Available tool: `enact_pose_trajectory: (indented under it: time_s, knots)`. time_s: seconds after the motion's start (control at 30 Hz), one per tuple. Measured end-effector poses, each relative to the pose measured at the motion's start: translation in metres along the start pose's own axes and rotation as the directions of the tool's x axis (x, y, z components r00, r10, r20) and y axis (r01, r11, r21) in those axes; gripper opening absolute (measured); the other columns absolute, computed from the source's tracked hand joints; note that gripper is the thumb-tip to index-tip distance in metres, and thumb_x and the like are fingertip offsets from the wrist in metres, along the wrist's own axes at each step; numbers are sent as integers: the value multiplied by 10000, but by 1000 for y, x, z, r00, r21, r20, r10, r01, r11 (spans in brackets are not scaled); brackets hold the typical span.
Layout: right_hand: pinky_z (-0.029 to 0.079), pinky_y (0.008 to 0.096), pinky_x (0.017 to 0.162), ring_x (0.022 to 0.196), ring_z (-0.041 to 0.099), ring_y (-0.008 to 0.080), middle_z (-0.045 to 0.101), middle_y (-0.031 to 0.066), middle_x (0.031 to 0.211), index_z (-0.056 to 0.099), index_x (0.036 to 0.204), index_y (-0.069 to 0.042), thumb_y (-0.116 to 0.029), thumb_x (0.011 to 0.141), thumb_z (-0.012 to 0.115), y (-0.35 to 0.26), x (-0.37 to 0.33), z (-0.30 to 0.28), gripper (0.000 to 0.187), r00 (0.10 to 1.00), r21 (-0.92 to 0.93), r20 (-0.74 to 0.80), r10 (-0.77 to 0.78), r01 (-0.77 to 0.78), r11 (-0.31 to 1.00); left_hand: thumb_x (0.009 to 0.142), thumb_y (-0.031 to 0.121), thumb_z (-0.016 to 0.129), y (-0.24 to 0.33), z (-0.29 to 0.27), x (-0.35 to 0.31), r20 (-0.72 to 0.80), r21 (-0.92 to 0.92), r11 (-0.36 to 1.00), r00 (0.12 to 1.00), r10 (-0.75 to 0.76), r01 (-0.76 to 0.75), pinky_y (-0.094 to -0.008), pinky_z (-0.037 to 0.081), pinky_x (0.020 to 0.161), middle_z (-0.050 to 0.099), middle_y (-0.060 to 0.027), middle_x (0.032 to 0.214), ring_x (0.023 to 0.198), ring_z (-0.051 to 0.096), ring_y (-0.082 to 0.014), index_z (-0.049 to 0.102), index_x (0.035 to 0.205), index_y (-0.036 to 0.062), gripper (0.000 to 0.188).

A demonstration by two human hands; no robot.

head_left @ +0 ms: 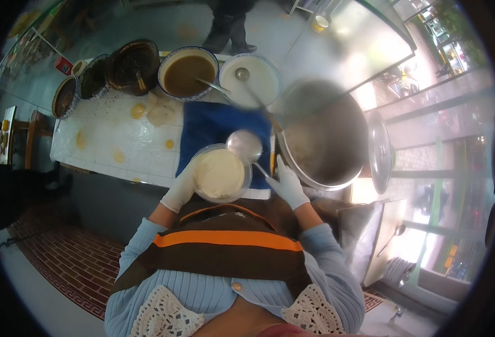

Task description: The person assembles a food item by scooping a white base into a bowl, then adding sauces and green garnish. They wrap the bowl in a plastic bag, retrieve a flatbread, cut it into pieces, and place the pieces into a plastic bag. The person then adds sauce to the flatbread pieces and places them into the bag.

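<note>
While the left hand (180, 190), in a white glove, cups the left side of a clear tub (248, 182) at the centre of the frame, the right hand (288, 185), gloved too, grips the handle of a round metal scoop (244, 145) just right of it. In this head view, the left thumb and fingertips are largely hidden behind the tub, so how far they wrap around it cannot be told; the right fingers close on the handle, with one finger stretched toward the top of the frame. The tub holds a smooth, pale cream mass (219, 173), and the scoop's head lies at its upper right rim. Behind both, a blue cloth (202, 126) covers part of the white table (104, 137). At right of centre stands a big pot (346, 121), steam blurring its inside, with a lid (380, 154) on edge beside it. Along the top of the table, from the middle leftward, come a milky bowl (251, 55) with a ladle (242, 73) over it, a brown bowl (186, 49), a dark pot (115, 83) and smaller bowls (57, 100). At the top edge, a person's dark trousers (225, 28) show.
</note>
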State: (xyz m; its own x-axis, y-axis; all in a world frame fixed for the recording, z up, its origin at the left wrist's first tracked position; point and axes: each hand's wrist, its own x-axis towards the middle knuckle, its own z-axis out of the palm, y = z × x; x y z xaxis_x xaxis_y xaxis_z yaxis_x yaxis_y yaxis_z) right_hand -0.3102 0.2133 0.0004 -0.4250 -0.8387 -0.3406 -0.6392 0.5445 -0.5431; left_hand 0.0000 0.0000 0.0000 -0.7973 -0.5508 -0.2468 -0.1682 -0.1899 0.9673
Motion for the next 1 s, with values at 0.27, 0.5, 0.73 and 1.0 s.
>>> enact_pose_trajectory:
  time_s: [0.27,0.5,0.73,1.0]
  knots:
    - [553,284,696,816,646,109,701,53,1019,462,1541,-10,-153,1034,697,-115,148,19,578,802,861,-502,325,425,280,1196,381,323,17,-70,-20,24,-118,993,1000,5,-2,-373,383,1235,470,-119,1616,1470,459,-217,376,1631,34,559]
    - [534,295,596,678,648,130,728,81,894,705,1217,-31,-298,1043,681,-135,242,-53,319,844,864,-367,391,155,478,1193,380,359,21,-70,-21,-27,-512,854,991,-129,97,-347,399,1215,498,-109,1596,1441,491,-204,401,1618,23,557]
    - [552,389,745,827,672,226,707,88,959,732,1218,-67,-229,997,685,-78,215,-30,278,877,57,-445,-182,231,971,1184,305,431,36,-70,-13,-64,-290,957,998,-8,-11,-355,419,1200,519,-104,1564,1425,504,-213,404,1605,24,507]
    - [504,297,653,728,637,139,704,56,839,779,1123,-87,-172,1025,651,-108,125,-21,183,860,260,-483,-162,318,912,1181,364,395,21,-105,43,68,55,987,987,145,-149,-342,423,1190,556,-87,1531,1403,522,-193,447,1584,29,526]
